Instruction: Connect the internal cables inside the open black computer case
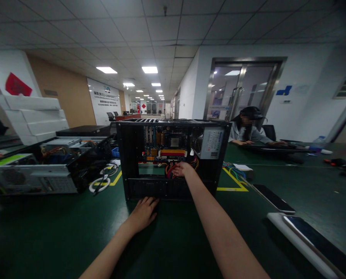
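Observation:
A black computer case [155, 188] stands in front of me with its side open. Inside it are a motherboard [168, 141] with red and yellow memory slots and, at the upper right, a power supply [213, 143] with a white label. My right hand [180, 169] reaches into the case, its fingers curled on a bundle of coloured power cables [170, 170] under the board. Flat on the green table lies my left hand [144, 213], open, with its fingertips at the bottom edge of the case.
Another opened computer case [45, 182] lies at the left, beside coiled white cables [100, 185]. Coloured wires [237, 172] lie right of my case. Phone-like dark slabs [273, 197] rest nearer on the right. A person [248, 128] sits across the table [173, 248].

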`<action>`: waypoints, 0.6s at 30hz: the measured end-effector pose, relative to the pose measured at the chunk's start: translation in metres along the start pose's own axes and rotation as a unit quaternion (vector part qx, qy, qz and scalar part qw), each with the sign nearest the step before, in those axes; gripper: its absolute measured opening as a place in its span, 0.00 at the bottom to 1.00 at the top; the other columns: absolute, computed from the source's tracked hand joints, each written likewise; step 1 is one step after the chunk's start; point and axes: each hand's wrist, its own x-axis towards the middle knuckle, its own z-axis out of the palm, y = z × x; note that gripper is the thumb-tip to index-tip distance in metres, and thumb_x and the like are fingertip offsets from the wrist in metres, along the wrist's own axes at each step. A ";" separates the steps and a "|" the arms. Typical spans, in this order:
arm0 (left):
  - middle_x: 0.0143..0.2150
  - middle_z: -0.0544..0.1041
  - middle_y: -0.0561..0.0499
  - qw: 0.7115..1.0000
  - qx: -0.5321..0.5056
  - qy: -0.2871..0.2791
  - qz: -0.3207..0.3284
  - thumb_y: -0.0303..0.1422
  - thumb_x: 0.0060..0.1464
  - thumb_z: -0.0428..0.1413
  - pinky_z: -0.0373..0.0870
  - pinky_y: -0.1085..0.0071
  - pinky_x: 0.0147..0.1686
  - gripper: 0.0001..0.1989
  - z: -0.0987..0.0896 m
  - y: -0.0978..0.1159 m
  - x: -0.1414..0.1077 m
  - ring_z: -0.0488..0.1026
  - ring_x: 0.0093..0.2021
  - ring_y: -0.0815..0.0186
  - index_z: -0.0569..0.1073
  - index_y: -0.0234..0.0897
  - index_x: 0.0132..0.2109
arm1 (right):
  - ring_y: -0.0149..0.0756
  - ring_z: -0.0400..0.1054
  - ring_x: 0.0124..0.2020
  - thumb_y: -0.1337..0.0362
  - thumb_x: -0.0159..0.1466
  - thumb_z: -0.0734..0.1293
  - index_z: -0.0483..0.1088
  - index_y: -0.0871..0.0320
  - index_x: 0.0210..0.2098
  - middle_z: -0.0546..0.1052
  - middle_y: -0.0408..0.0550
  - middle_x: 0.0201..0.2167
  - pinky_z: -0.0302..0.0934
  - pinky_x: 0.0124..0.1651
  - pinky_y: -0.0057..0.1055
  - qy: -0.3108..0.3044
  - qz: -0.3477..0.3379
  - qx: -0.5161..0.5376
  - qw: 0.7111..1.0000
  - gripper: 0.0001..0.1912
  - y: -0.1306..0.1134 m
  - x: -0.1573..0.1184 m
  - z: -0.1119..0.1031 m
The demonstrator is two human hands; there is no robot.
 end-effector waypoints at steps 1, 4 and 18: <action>0.53 0.59 0.48 1.000 0.000 0.000 0.001 0.34 0.50 0.44 0.53 0.62 0.49 0.24 0.000 0.000 0.000 0.55 0.52 0.60 0.52 0.42 0.55 | 0.30 0.65 0.33 0.68 0.59 0.52 0.56 0.58 0.29 0.66 0.47 0.32 0.60 0.32 0.29 0.002 0.000 -0.003 1.000 0.04 0.000 -0.001 0.000; 0.52 0.60 0.48 1.000 0.001 0.003 0.003 0.34 0.50 0.44 0.53 0.62 0.49 0.24 0.000 0.001 0.000 0.55 0.52 0.60 0.53 0.42 0.55 | 0.30 0.65 0.32 0.67 0.60 0.51 0.56 0.58 0.29 0.66 0.47 0.31 0.60 0.32 0.29 -0.007 -0.007 -0.015 1.000 0.06 0.000 -0.005 0.000; 0.53 0.59 0.49 1.000 -0.005 0.008 -0.002 0.33 0.49 0.44 0.52 0.62 0.49 0.24 0.001 0.000 0.000 0.54 0.52 0.60 0.53 0.43 0.55 | 0.31 0.66 0.32 0.61 0.58 0.55 0.57 0.56 0.36 0.64 0.48 0.37 0.61 0.31 0.30 0.005 -0.055 -0.057 0.997 0.07 0.003 -0.001 -0.004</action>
